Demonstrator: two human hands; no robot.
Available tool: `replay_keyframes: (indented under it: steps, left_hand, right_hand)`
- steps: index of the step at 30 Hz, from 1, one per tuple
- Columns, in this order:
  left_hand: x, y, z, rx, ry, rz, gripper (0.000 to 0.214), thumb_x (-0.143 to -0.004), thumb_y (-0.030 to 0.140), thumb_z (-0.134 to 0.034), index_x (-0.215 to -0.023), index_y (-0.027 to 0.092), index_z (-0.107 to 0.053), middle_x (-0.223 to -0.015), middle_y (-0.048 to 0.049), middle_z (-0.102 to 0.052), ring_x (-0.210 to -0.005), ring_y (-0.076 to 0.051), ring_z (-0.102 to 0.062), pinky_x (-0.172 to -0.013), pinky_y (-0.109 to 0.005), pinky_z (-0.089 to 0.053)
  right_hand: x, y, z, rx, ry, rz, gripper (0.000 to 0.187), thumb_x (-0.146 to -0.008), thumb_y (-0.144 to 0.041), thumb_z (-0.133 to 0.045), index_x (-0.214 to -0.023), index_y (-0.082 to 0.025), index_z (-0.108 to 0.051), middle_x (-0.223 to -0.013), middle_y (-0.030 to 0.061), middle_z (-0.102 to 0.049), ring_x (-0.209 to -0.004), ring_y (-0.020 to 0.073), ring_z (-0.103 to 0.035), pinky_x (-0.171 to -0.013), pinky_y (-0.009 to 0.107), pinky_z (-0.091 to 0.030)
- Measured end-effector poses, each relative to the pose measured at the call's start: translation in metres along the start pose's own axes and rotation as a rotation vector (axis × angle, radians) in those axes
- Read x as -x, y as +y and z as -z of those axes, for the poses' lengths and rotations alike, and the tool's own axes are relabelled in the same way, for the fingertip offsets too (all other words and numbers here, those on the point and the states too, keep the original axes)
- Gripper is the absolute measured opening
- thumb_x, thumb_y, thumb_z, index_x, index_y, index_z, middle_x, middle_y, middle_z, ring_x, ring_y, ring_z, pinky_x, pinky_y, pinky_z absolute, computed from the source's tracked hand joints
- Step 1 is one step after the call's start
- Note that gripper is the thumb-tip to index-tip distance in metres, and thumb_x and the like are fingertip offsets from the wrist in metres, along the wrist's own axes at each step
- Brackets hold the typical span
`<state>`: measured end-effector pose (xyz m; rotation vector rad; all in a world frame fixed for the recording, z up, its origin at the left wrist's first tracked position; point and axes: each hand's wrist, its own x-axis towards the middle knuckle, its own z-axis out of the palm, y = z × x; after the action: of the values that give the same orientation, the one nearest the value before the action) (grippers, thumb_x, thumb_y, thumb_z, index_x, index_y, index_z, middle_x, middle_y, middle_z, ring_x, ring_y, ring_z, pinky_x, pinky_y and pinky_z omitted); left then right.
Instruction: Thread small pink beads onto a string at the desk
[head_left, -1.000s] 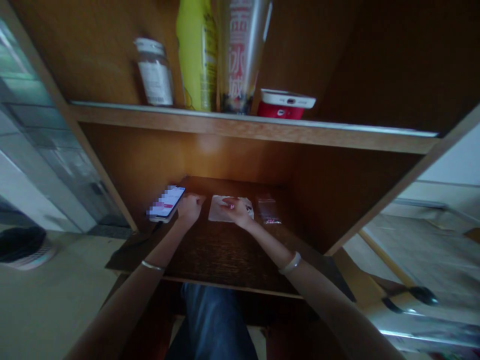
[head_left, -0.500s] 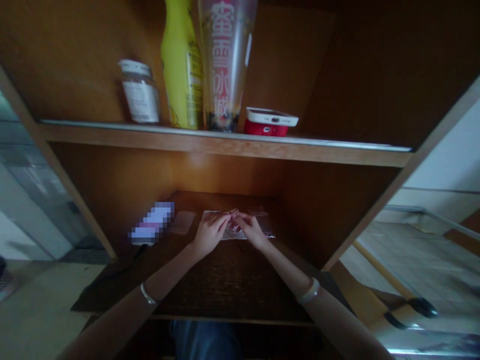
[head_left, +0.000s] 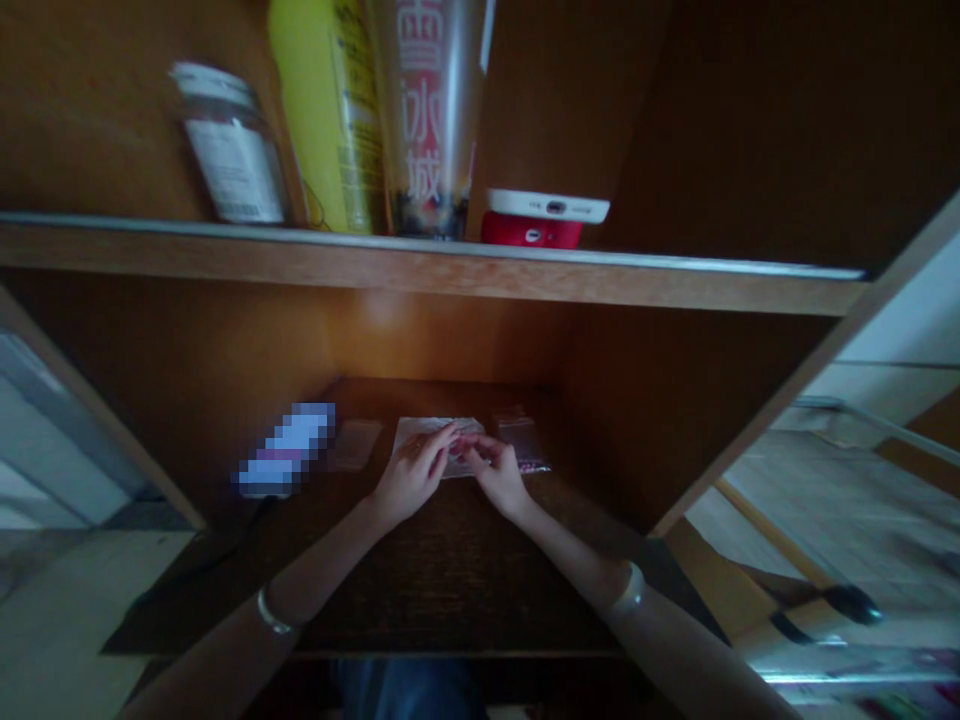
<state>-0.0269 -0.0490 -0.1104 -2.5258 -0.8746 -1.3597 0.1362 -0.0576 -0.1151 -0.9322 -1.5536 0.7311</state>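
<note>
Both my hands rest on a dark desk surface (head_left: 420, 590) inside a wooden cabinet. My left hand (head_left: 411, 477) lies with fingers stretched over a white sheet (head_left: 415, 432). My right hand (head_left: 496, 475) meets it at the sheet's right part, fingertips pinched on something small and pinkish that I cannot make out. A small clear plastic bag (head_left: 519, 442) lies just right of the sheet, and another clear packet (head_left: 355, 444) just left of it.
A phone (head_left: 285, 462) lies at the desk's left with a cable trailing off. On the shelf (head_left: 675, 280) above stand a jar (head_left: 229, 145), a yellow bottle (head_left: 322, 110), a tall printed cup (head_left: 431, 110) and a red-and-white device (head_left: 541, 216). Wooden side walls close in both sides.
My left hand left the phone's side and joined my right hand at the white sheet. A clear packet now shows beside the phone. The view shifted.
</note>
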Motion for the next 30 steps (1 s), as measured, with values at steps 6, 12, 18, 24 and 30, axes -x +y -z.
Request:
replay_keyframes:
  steps: [6,12,18,24,30]
  left_hand:
    - [0.000,0.002,0.004,0.063,0.018,0.014,0.041,-0.091,0.017,-0.047,-0.132,0.020,-0.044,-0.109,-0.0056,-0.070,-0.101,-0.016,-0.065,-0.093,-0.031,-0.052]
    - [-0.001,0.003,0.005,-0.008,-0.025,0.005,0.024,-0.090,0.016,-0.047,-0.107,0.020,-0.062,-0.103,-0.0060,-0.070,-0.094,-0.018,-0.066,-0.089,-0.035,-0.053]
    - [-0.001,0.003,0.002,-0.071,-0.020,-0.057,0.027,-0.086,0.010,-0.046,-0.107,0.016,-0.062,-0.101,-0.0089,-0.070,-0.093,-0.021,-0.065,-0.088,-0.038,-0.052]
    - [-0.002,0.004,0.002,-0.062,-0.012,-0.042,0.022,-0.084,0.011,-0.050,-0.102,0.018,-0.061,-0.094,-0.0073,-0.070,-0.086,-0.021,-0.065,-0.085,-0.039,-0.051]
    - [-0.005,0.010,0.006,-0.103,-0.007,-0.053,0.016,-0.084,0.014,-0.052,-0.098,0.017,-0.060,-0.090,-0.0080,-0.070,-0.083,-0.022,-0.065,-0.081,-0.039,-0.050]
  right_hand:
    - [0.003,-0.002,0.001,0.016,-0.001,0.013,0.018,-0.082,-0.032,-0.055,-0.081,-0.019,-0.069,-0.079,0.0042,-0.071,-0.070,0.0161,-0.063,-0.067,0.028,-0.049]
    - [0.007,-0.005,0.002,0.149,0.017,0.074,0.017,-0.082,-0.031,-0.056,-0.084,-0.020,-0.068,-0.084,0.0045,-0.072,-0.072,0.0161,-0.063,-0.064,0.026,-0.048]
    - [0.008,-0.004,0.003,0.301,0.064,0.121,0.017,-0.082,-0.028,-0.055,-0.085,-0.019,-0.068,-0.079,0.0042,-0.071,-0.065,0.0148,-0.062,-0.061,0.025,-0.047]
    - [0.011,-0.004,0.002,0.431,0.088,0.205,0.017,-0.083,-0.027,-0.054,-0.088,-0.019,-0.068,-0.085,0.0056,-0.072,-0.071,0.0163,-0.064,-0.068,0.027,-0.050]
    - [0.013,-0.008,0.001,0.485,0.088,0.222,0.017,-0.084,-0.027,-0.053,-0.089,-0.018,-0.067,-0.086,0.0061,-0.071,-0.074,0.0171,-0.065,-0.070,0.028,-0.051]
